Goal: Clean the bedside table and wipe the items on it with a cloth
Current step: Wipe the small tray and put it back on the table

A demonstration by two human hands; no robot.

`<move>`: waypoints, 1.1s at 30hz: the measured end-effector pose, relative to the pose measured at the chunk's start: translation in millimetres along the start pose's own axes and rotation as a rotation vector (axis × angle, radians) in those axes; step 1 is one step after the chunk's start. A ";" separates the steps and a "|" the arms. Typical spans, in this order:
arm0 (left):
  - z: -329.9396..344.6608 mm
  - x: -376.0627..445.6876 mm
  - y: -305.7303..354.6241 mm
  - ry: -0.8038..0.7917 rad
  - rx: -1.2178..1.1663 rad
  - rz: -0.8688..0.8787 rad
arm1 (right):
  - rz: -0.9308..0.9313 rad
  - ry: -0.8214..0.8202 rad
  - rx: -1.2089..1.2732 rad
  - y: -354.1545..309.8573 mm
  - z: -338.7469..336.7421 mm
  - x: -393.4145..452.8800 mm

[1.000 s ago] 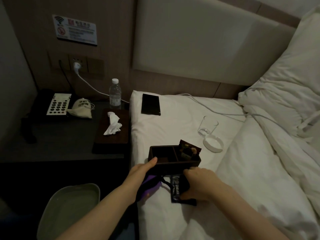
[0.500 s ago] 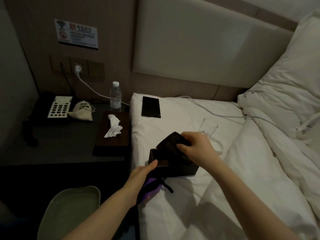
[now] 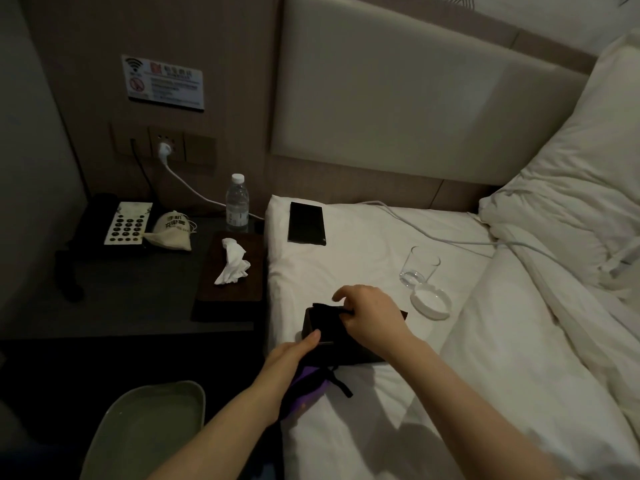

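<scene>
At centre frame, on the bed (image 3: 363, 258), the right hand (image 3: 372, 315) now pinches a dark packet (image 3: 329, 307) down into the dark wooden box (image 3: 313, 327); half a second ago it held it above. The left hand (image 3: 292, 358) steadies the box's near side, thumb on its rim, over a purple cloth (image 3: 311, 386). The box looks nearly repacked, ready to return to the surface (image 3: 131, 299) at left.

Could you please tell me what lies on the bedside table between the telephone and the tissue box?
In the head view, a small cloth pouch lies between the telephone and the tissue box.
</scene>
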State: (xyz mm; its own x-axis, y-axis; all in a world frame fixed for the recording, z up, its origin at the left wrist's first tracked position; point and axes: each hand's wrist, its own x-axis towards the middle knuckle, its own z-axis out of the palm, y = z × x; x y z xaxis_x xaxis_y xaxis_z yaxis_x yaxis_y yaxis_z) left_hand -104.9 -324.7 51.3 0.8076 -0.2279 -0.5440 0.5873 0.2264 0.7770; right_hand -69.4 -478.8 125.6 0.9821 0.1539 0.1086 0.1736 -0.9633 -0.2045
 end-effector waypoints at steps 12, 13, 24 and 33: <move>0.2 0.0 9.0 -0.050 0.003 -0.040 | 0.626 0.103 0.464 48.5 -34.0 -3.2; -1.0 -1.0 11.6 -0.055 0.019 -0.041 | 0.702 0.018 0.542 48.8 -35.1 -6.8; -15.6 -5.1 37.8 -0.208 0.261 0.154 | 0.894 -0.128 0.684 25.1 -26.9 -12.3; -118.6 -9.3 120.8 0.010 0.148 0.177 | 0.686 -0.200 0.710 -94.1 -44.4 70.2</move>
State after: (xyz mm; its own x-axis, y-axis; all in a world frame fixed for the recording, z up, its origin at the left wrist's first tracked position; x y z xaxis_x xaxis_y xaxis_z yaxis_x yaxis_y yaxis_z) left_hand -35.1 -182.8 112.7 0.8980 -0.1878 -0.3979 0.4231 0.1207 0.8980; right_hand -20.1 -387.1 195.7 0.8690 -0.2879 -0.4025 -0.4948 -0.5134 -0.7011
